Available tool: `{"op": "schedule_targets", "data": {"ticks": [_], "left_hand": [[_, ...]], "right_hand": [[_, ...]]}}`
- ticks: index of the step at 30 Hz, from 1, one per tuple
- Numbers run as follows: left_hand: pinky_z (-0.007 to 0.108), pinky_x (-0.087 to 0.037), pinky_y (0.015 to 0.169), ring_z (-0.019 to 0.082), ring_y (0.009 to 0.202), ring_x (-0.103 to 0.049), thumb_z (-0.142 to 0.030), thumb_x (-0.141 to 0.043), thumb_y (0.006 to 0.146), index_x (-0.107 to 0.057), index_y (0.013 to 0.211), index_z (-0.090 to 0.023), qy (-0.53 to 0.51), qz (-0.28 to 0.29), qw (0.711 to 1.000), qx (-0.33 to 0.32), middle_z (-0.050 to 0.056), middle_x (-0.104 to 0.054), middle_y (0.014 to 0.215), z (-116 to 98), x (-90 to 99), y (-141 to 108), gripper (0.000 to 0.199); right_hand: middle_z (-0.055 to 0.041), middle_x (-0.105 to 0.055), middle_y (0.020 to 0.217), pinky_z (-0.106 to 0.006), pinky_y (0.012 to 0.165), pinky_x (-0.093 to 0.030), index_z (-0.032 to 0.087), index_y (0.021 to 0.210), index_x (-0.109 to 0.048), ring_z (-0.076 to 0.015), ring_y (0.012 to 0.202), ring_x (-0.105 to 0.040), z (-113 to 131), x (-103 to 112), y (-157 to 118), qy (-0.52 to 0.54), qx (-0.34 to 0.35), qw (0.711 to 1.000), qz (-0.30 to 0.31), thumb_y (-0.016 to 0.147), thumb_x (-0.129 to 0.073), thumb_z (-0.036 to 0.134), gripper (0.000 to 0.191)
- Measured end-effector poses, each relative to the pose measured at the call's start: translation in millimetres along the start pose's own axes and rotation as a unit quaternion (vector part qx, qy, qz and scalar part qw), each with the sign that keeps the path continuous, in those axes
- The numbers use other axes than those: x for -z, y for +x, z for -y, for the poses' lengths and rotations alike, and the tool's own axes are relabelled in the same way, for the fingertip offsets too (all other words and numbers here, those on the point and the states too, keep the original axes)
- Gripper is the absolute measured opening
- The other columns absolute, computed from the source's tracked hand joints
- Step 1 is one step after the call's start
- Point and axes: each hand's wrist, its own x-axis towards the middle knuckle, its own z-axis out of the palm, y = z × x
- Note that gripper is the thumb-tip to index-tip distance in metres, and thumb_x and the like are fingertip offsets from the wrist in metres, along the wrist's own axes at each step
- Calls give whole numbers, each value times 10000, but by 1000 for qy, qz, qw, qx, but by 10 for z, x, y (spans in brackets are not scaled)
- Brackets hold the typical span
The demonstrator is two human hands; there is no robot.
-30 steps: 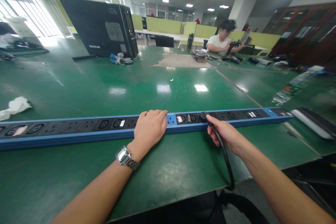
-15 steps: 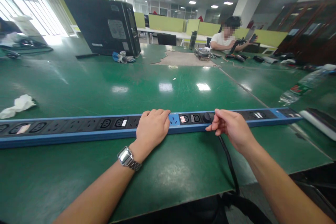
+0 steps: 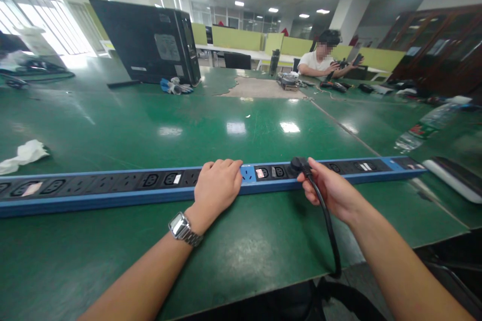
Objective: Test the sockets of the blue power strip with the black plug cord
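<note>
Fingers of the right hand (image 3: 333,191) are closed in a pinch on a black plug (image 3: 298,164) at the power strip (image 3: 248,174), gripping it near where the cord (image 3: 330,230) leaves, perhaps for a firm hold; from here I can't tell whether it is seated or only resting there. The left hand (image 3: 217,183) lies palm down across the power strip, left of those fingers, likely to steady it on the counter (image 3: 203,128); its fingers are bent close together, though whether they grip I can't see. Beyond and right of the right fingers is a clear bottle (image 3: 429,128), its contents too indistinct to make out
</note>
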Motion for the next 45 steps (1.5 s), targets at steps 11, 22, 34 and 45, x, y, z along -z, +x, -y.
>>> {"op": "schedule_targets", "data": {"ticks": [11,22,34,45], "left_hand": [[405,-424,833,254,973,-641,-243,-381,964,-639,1150,-202,-4,3,1000,-5,67,-720,1065,2,17,-3,321],[403,-431,840,253,975,-647,-238,-395,952,-648,1145,-207,-4,-1,1000,0,68,-724,1059,-7,14,6,320],[419,-431,853,260,1000,-643,-241,-389,962,-640,1163,-201,-5,7,1000,0,59,-718,1088,0,18,0,324],[418,-440,841,261,981,-650,-254,-393,965,-645,1159,-202,-2,12,1000,0,56,-721,1075,-3,24,15,323]], "right_hand": [[85,-256,423,-198,322,-175,209,573,-458,-61,303,-216,336,782,-16,-20,4,994,-107,905,-443,465,419],[87,-212,422,-216,341,-139,225,554,-428,-63,317,-164,351,1442,24,-112,-23,979,-169,879,-444,469,406],[71,-255,378,-185,331,-108,182,499,-493,-43,268,-231,291,1459,112,-98,-53,978,-174,858,-555,501,484],[83,-266,361,-166,287,-143,190,556,-440,-48,257,-237,213,1416,138,-108,-43,969,-216,902,-515,503,473]]}}
